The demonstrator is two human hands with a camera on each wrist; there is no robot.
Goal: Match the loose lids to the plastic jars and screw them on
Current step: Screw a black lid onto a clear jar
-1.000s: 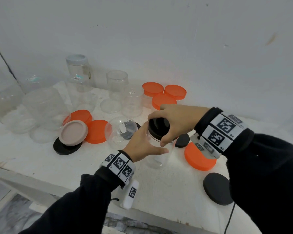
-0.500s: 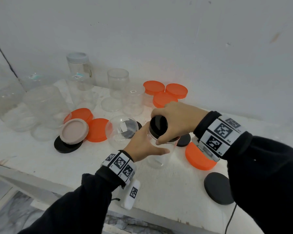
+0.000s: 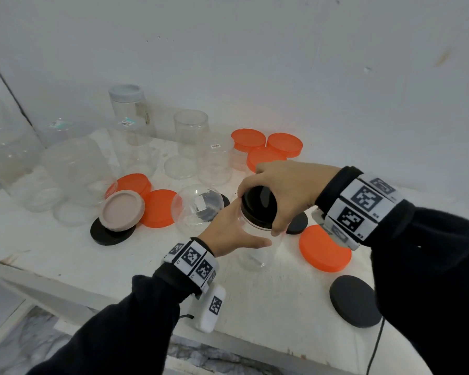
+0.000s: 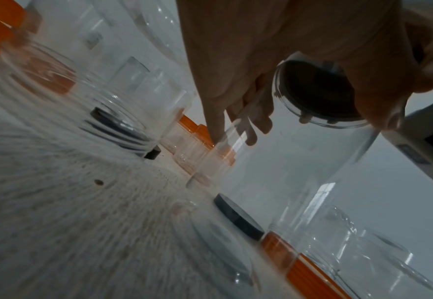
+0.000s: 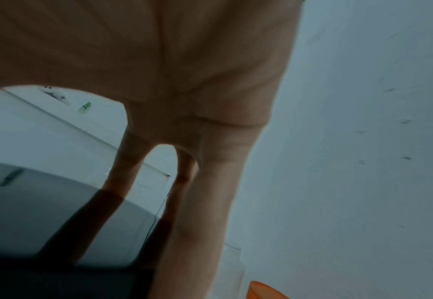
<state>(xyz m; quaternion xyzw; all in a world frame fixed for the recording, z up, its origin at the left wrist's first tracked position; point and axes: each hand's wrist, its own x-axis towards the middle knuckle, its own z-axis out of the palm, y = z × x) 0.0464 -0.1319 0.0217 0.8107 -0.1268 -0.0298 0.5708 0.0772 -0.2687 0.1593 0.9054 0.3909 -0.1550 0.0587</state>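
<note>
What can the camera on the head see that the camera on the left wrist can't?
Only the head view shows both black sleeves, the beige lid, the lidded jar by the wall, and the right hand from above, gripping the black lid.

Only the left wrist view looks up through the clear jar at the lid's underside.

Both show the left hand holding the jar, orange lids and the white table.

Six orange lids (image 3: 324,247), three upper centre, two centre left, one lower right, five black lids (image 3: 355,300), one beige lid (image 3: 122,209), one grey lid (image 3: 125,90), roughly ten clear jars (image 3: 191,131), exact count unclear.
</note>
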